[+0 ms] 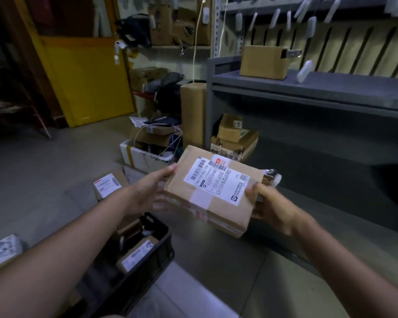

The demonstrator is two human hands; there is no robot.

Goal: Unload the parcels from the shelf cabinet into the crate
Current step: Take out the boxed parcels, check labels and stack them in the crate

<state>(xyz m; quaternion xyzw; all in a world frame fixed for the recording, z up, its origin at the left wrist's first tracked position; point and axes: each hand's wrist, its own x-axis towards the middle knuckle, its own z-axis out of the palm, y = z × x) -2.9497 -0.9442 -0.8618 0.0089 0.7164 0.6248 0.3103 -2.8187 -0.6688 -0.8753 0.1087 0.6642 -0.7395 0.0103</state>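
Note:
A flat brown cardboard parcel point(216, 193) with a white shipping label is held in the air between both hands, in front of the grey shelf cabinet point(308, 88). My left hand point(152, 187) grips its left edge, thumb on top. My right hand point(269, 203) grips its right corner, thumb on the label. Below and left of the parcel stands the black crate point(163, 251) on the floor, with several labelled parcels inside. One brown box point(263, 63) sits on the cabinet's upper shelf. More boxes point(236, 138) lie on its bottom level.
A tall brown carton point(192, 115) stands beside the cabinet's left post. A white foam box point(145, 154) with clutter sits behind the crate. A labelled parcel point(107, 184) lies on the floor at left, and a yellow door point(85, 76) stands at the back.

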